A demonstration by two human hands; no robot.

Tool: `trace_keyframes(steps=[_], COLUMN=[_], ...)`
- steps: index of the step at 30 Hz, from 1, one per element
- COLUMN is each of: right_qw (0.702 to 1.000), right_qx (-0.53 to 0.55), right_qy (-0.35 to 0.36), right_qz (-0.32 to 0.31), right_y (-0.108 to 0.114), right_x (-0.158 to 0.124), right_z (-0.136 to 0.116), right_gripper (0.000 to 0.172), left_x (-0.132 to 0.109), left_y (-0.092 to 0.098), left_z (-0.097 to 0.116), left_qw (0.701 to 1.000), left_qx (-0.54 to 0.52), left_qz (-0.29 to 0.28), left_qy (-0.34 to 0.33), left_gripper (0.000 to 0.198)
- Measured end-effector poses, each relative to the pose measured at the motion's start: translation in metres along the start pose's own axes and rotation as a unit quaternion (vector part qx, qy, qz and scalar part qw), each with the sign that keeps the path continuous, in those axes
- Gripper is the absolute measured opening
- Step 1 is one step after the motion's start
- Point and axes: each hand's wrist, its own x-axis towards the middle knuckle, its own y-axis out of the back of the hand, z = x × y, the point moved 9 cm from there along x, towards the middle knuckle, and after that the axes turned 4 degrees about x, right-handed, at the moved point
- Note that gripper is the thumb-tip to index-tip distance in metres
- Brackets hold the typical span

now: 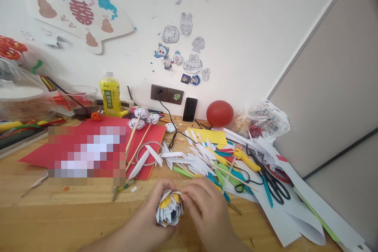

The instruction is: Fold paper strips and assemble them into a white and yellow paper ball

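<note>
A round piece of folded paper (pixel 169 209), white and yellow in overlapping layers with a dark hollow at its middle, sits low in the centre of the view. My left hand (pixel 152 214) is wrapped round its left side and underside. At its upper right edge, the thumb and fingertips of my right hand (pixel 203 208) are pinched on the rim of the same paper piece. Folded white strips (pixel 189 161) lie on the table beyond my hands. Paper flowers on sticks (pixel 141 116) rest on red sheets to the left.
Black-handled scissors (pixel 276 189), a yellow glue gun (pixel 246 159) and large white paper (pixel 291 220) lie at the right. Near the wall stand a yellow bottle (pixel 110 94), a phone (pixel 189 109) and a red balloon (pixel 220 113). A black cable (pixel 168 106) hangs from the socket.
</note>
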Motion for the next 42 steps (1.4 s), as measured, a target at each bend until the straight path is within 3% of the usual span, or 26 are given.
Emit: trace_keyframes(steps=[5,8,11,16,20,25,30,35,37,42], right_qw=[0.991,0.982,0.979,0.982,0.982,0.985,0.987,0.981,0.989,0.992], right_qx=[0.046,0.087,0.115,0.150,0.153,0.125,0.108,0.121,0.082,-0.100], right_qy=[-0.088,-0.129,-0.141,-0.112,-0.107,-0.117,-0.113,-0.143,-0.115,0.074], right_qz=[0.091,0.108,0.089,0.007,-0.018,-0.032,-0.044,-0.059,-0.050,-0.031], right_y=[0.030,0.034,0.027,0.006,-0.006,-0.011,-0.012,-0.017,-0.015,-0.011], right_x=[0.004,0.004,0.005,0.005,0.002,0.001,0.002,0.000,0.000,-0.001], right_z=[0.024,0.034,0.037,0.027,0.024,0.026,0.023,0.029,0.027,-0.003], right_gripper=[0.016,0.016,0.016,0.009,0.002,0.010,0.009,0.011,0.008,0.015], left_x=[0.007,0.009,0.010,0.009,0.006,0.002,0.005,0.003,0.003,0.002], left_y=[-0.008,-0.009,-0.012,-0.020,-0.018,-0.018,-0.007,-0.008,-0.007,-0.001], left_z=[-0.001,-0.004,-0.003,0.000,0.002,-0.005,0.003,0.014,0.014,0.011], left_qw=[0.992,0.981,0.965,0.946,0.970,0.994,0.995,0.988,0.986,0.980], left_qx=[-0.104,-0.170,-0.237,-0.285,-0.211,-0.043,0.091,0.147,0.156,0.189], left_qz=[-0.073,-0.093,-0.113,-0.151,-0.119,-0.094,-0.031,-0.026,-0.023,0.016], left_qy=[-0.003,0.000,0.001,0.031,0.016,0.020,-0.029,-0.050,-0.048,-0.054], left_gripper=[0.047,0.053,0.053,0.045,0.047,0.055,0.036,0.031,0.032,0.029])
